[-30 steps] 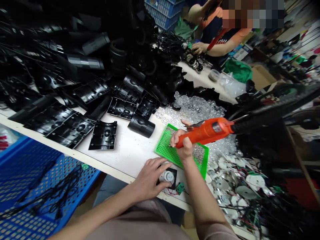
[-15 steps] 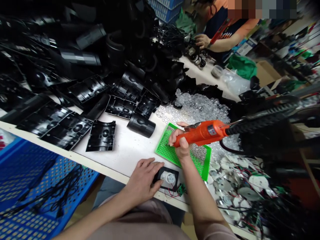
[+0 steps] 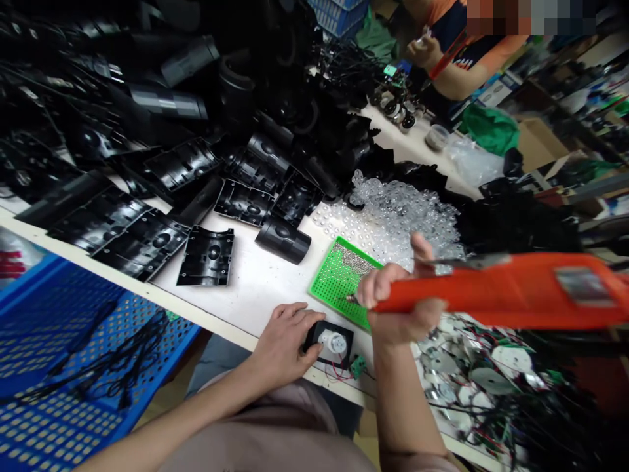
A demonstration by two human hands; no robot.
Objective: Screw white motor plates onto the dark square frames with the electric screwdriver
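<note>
- A blue perforated plastic crate (image 3: pixel 63 354) sits at the lower left, below the table edge, with thin black cords (image 3: pixel 115 354) tangled inside it
- Glossy black moulded plastic housing shells (image 3: pixel 206 255) lie scattered and heaped across the back of a white tabletop (image 3: pixel 246 308), with a stubby black plastic cylinder (image 3: pixel 282 240) lying on its side among them
- The left hand (image 3: pixel 282 344) sits at the table's near edge, its fingers spread and closed over the left side of a black rectangular plastic frame (image 3: pixel 327 331), which holds a round white-and-silver motor (image 3: pixel 332 342)
- A small green circuit board (image 3: pixel 358 366) lies just right of the frame, joined by thin red and black wires
- A bright green perforated square tray (image 3: pixel 339 282) lies between the hands' work area and a heap of clear plastic domes (image 3: pixel 398 216), with small silver screws (image 3: pixel 356 259) along its far side
- The right hand (image 3: pixel 403 301) is wrapped tightly around a long orange electric screwdriver (image 3: pixel 515 288), blurred close to the camera, its thin metal bit just above the green tray
- Round white discs with tangled wires (image 3: pixel 491 367) spread across the lower right
- At the top right, a co-worker's hand (image 3: pixel 420 49) is raised near a red-handled tool (image 3: pixel 447 56)
</note>
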